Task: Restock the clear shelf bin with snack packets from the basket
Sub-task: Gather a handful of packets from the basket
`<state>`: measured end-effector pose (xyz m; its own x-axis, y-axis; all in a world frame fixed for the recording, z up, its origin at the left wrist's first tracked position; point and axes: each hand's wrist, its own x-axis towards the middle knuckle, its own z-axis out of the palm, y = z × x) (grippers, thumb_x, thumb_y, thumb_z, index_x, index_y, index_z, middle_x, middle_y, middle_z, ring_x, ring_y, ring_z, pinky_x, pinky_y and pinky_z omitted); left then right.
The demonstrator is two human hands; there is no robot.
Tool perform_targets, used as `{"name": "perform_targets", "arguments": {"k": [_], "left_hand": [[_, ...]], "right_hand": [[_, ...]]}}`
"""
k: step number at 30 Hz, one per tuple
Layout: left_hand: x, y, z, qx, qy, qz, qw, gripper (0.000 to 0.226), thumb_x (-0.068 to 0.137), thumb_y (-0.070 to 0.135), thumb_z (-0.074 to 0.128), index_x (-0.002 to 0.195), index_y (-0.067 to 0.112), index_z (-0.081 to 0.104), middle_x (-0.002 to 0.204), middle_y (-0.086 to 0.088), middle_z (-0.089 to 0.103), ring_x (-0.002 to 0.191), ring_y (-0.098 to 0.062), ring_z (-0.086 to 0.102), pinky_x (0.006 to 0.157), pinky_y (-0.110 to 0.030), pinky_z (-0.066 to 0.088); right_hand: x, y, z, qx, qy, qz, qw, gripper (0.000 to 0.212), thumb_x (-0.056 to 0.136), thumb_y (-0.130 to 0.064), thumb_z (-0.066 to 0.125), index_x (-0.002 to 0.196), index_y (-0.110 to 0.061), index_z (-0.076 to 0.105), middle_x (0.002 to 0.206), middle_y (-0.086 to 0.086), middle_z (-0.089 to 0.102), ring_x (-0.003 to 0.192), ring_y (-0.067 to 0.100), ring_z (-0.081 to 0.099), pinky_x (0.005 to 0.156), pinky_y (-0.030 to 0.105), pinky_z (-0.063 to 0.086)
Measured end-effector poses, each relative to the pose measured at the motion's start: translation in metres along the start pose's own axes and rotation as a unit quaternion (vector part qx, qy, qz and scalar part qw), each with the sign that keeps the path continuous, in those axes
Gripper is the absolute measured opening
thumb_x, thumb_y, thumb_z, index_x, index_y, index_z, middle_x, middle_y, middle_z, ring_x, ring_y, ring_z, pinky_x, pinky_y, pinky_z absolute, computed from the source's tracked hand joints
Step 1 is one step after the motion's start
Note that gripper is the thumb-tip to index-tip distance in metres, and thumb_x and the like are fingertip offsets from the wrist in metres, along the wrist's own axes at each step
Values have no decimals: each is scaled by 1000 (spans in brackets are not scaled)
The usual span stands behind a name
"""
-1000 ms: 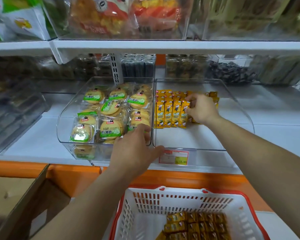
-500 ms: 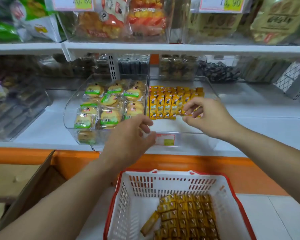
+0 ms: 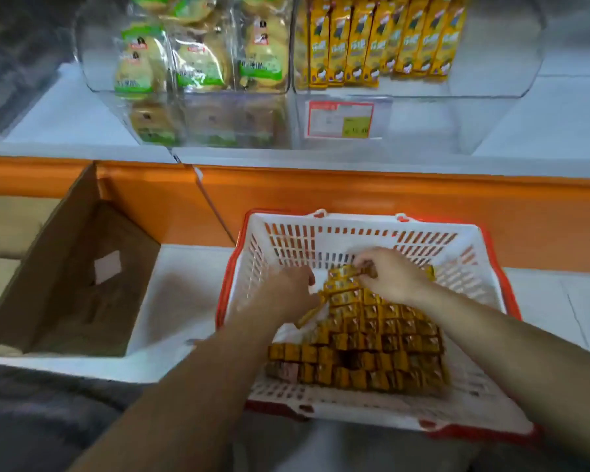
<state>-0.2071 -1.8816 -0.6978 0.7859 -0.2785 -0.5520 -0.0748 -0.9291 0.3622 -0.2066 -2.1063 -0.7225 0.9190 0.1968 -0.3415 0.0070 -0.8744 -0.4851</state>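
A white basket with a red rim stands low in front of me, holding several rows of yellow snack packets. Both hands are down inside it. My right hand pinches the top end of packets at the far side of the pile. My left hand curls over the pile's left edge, fingers touching a packet there. On the shelf above, the clear bin with a red price tag holds a row of the same yellow packets in its left half.
A second clear bin left of the first is full of green-labelled round cakes. An open cardboard box stands left of the basket. An orange shelf front runs behind the basket.
Both hands have come down from the shelf bins into the basket. The view has tilted down, so the basket fills the lower frame and the upper shelves are out of sight.
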Motion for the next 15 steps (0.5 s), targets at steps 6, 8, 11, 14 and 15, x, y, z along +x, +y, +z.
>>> {"name": "perform_targets", "arguments": {"k": [6, 8, 11, 14, 15], "left_hand": [[46, -32, 96, -146, -4, -128, 981, 66, 91, 51, 65, 142, 16, 42, 139, -12, 51, 122, -35, 56, 97, -51, 52], [61, -42, 109, -204, -9, -154, 967, 81, 86, 54, 69, 151, 16, 37, 148, -12, 46, 129, -36, 52, 99, -48, 50], [81, -52, 121, -226, -27, -153, 962, 85, 84, 49, 75, 152, 15, 37, 147, -11, 49, 128, -33, 53, 97, -42, 50], [94, -54, 126, -236, -40, -143, 960, 73, 87, 44, 74, 147, 16, 43, 136, -11, 58, 116, -32, 62, 84, -38, 52], [97, -55, 126, -229, -47, -134, 963, 64, 89, 40, 73, 143, 17, 47, 132, -11, 61, 110, -31, 64, 79, -37, 52]], "right_hand": [[37, 26, 63, -125, -26, -12, 992, 68, 87, -49, 62, 148, -26, 40, 150, 2, 44, 139, 26, 38, 113, 44, 36], [43, 31, 76, -164, -17, -13, 986, 70, 88, -52, 59, 148, -24, 37, 147, 3, 44, 137, 27, 37, 111, 44, 38], [49, 36, 87, -202, 3, 5, 979, 68, 88, -53, 57, 146, -22, 40, 142, 8, 46, 133, 33, 38, 108, 48, 38], [55, 37, 90, -263, 21, -1, 965, 58, 87, -56, 57, 132, -19, 55, 128, 12, 51, 124, 36, 42, 102, 49, 38], [56, 37, 91, -276, 22, -2, 961, 56, 86, -57, 58, 128, -19, 57, 125, 12, 51, 121, 35, 43, 100, 49, 39]]}}
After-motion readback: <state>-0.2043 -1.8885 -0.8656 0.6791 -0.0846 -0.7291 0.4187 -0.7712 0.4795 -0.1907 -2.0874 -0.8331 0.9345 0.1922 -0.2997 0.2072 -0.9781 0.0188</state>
